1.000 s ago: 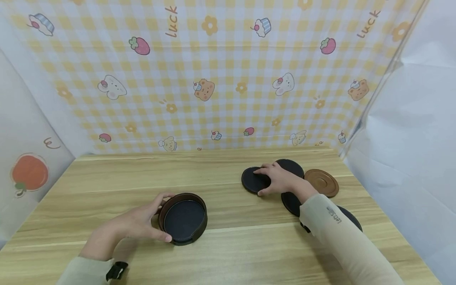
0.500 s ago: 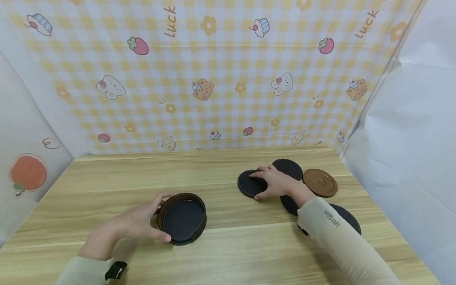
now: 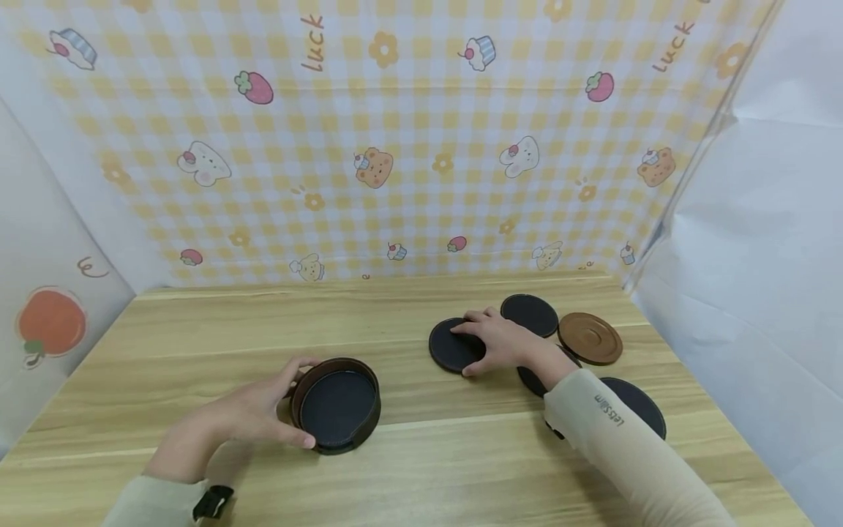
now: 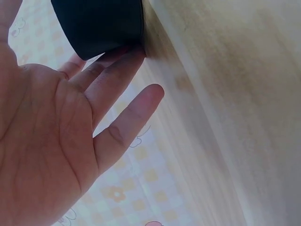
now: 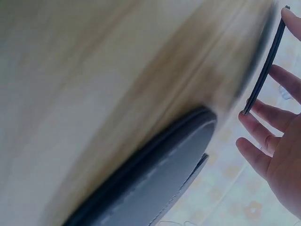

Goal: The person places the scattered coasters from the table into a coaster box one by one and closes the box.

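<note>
a person's two bare hands, seen from above. the left arm [image 3: 187,443] enters from the lower left, its pale sleeve [image 3: 154,501] ending at the wrist. the left hand [image 3: 253,411] lies low, thumb [image 3: 293,436] stretched toward the near side and fingers [image 3: 303,363] toward the far side, so its grip is wide and curved; from its wrist, the palm shows flat and the little finger [image 4: 134,125] stands apart from the others. the right arm [image 3: 635,450], long-sleeved with lettering near the cuff, slants in from the lower right and extends farther forward. the right hand [image 3: 502,344] is palm down, its grip a pinch between bent fingers and thumb [image 3: 476,367], with one finger [image 5: 255,157] hanging free.
</note>
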A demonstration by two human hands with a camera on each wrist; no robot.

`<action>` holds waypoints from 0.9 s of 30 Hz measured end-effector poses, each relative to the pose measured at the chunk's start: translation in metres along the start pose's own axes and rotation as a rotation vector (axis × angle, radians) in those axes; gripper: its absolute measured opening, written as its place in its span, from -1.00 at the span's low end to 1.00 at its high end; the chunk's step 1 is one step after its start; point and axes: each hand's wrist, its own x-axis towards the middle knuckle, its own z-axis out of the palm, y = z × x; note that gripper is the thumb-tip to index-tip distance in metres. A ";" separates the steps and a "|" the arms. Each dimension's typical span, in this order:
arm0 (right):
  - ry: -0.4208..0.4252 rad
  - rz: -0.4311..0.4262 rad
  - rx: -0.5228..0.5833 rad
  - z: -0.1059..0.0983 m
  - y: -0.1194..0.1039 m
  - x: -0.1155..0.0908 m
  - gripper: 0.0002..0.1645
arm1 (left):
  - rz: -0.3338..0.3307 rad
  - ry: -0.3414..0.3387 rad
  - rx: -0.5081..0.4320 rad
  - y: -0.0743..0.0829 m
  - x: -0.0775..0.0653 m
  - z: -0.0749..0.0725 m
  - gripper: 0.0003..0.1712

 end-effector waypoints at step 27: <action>0.020 -0.216 -0.065 -0.005 -0.064 0.006 -0.11 | 0.009 0.012 -0.002 -0.002 -0.001 0.001 0.22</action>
